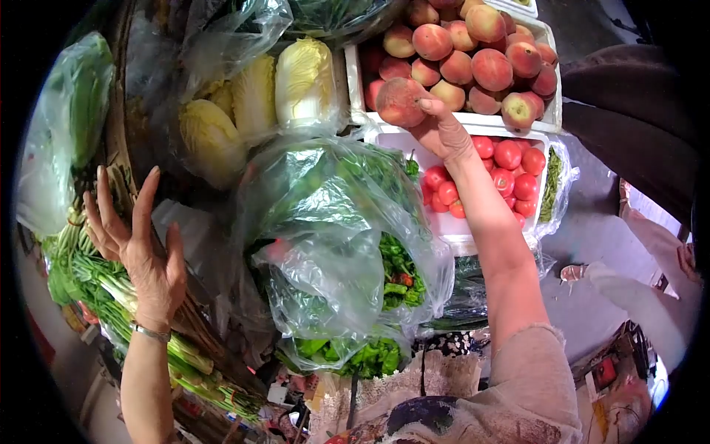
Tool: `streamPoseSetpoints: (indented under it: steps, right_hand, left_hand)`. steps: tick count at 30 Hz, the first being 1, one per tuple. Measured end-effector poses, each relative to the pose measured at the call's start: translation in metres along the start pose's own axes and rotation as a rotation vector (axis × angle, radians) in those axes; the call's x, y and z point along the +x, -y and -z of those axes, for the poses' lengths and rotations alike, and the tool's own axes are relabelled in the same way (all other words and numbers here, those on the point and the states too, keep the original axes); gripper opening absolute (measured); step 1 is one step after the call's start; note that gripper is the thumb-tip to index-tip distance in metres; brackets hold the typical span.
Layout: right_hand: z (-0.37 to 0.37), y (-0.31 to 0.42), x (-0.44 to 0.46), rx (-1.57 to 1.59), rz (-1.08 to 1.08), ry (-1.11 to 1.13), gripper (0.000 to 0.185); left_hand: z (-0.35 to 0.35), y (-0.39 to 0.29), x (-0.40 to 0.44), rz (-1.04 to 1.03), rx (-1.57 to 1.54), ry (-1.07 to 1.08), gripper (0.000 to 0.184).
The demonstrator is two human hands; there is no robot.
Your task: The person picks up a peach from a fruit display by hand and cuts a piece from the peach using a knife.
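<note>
My right hand (441,135) grips a peach (400,102), thumb on its near side, at the front left corner of a white foam box (551,118) piled with peaches (492,69). Below my right wrist, red tomatoes (508,155) lie in a second white foam box (399,139); my forearm hides part of them. On the other side, my left hand (140,248) is held up with fingers spread and nothing in it. It is over bundled leafy greens (103,285) and wears a bracelet (152,333) at the wrist.
Napa cabbages (305,81) stand at the back. A large clear plastic bag (318,274) over green peppers (399,270) fills the middle. Bagged green vegetables (87,111) lie far left. Green beans (551,185) sit beside the tomatoes. Other people's legs (629,296) show at right.
</note>
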State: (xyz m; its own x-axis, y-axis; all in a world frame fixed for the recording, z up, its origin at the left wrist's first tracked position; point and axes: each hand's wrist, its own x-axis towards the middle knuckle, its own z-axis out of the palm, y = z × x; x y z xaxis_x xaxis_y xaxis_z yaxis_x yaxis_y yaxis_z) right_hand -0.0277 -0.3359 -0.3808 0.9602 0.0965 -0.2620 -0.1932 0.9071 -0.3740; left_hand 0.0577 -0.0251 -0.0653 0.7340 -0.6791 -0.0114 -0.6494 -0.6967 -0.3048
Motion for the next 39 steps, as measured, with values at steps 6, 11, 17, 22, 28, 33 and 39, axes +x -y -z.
streamPoseSetpoints:
  steps: [6, 11, 17, 22, 28, 33, 39]
  right_hand:
    - [-0.026, 0.011, -0.028, 0.188, -0.075, -0.018, 0.07]
    - [-0.05, 0.027, -0.079, 0.374, -0.089, 0.075, 0.076]
    - [-0.077, 0.067, -0.169, 0.146, -0.021, -0.086, 0.058]
    - [-0.081, 0.073, -0.214, 0.007, 0.112, -0.183, 0.053]
    - [-0.083, 0.068, -0.23, -0.039, 0.193, -0.19, 0.059]
    - [-0.087, 0.064, -0.229, -0.107, 0.192, -0.209, 0.059]
    - [-0.084, 0.052, -0.22, -0.182, 0.219, -0.291, 0.061]
  left_hand:
    - [-0.001, -0.001, -0.003, 0.047, 0.001, -0.002, 0.063]
    - [-0.004, 0.001, -0.009, 0.027, 0.003, -0.059, 0.062]
    - [-0.011, 0.009, -0.014, -0.024, 0.03, -0.16, 0.063]
    - [-0.015, 0.012, -0.015, -0.011, 0.028, -0.153, 0.065]
    - [-0.018, 0.015, -0.016, -0.057, 0.027, -0.214, 0.064]
    - [-0.021, 0.018, -0.017, -0.056, 0.045, -0.212, 0.064]
    - [-0.018, 0.015, -0.016, -0.075, -0.004, -0.23, 0.061]
